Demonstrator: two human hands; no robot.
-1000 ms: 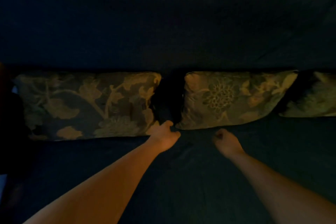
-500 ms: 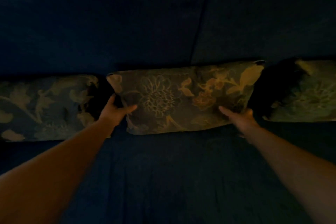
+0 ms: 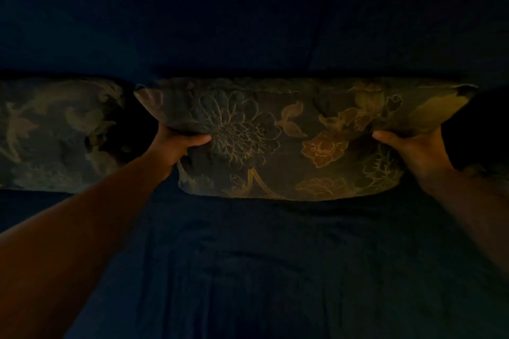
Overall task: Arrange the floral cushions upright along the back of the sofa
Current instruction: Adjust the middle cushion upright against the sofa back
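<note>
The scene is very dim. A floral cushion [image 3: 292, 140] with pale flower outlines stands against the dark blue sofa back [image 3: 248, 22], filling the middle of the view. My left hand [image 3: 179, 143] grips its left end, thumb across the front. Its right end is held by my right hand [image 3: 413, 148], thumb likewise pressed on the fabric. A second floral cushion [image 3: 57, 132] leans against the sofa back at the left, apart from my hands. Only a faint scrap of a third cushion [image 3: 487, 170] shows at the right edge.
The dark blue sofa seat [image 3: 261, 270] stretches from the cushions towards me, with soft creases in its cover. A dark gap [image 3: 137, 129] separates the left cushion from the held one. Both my forearms reach over the seat.
The view has moved closer and centred on the middle cushion. Both hands went from resting at its lower corners to gripping its two ends, and the cushion now bulges between them.
</note>
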